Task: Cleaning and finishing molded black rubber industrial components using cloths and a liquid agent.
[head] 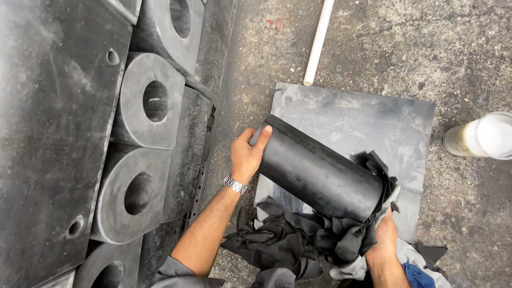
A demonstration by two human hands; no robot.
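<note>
Head view, left hand [246,156] gripping black cylinder [320,172] end, right hand [385,233] clutching black rag [298,240] against it, grey sheet [368,125] beneath

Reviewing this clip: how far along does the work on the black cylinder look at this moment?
In hand: the left hand steadies one end of the black cylinder while the right hand presses a dark rag at its other end, over a grey sheet. Done: the cylinder's upper side looks evenly dark with few smudges. Left: its underside is hidden, and the dusty grey blocks stacked at left look untouched.
</note>
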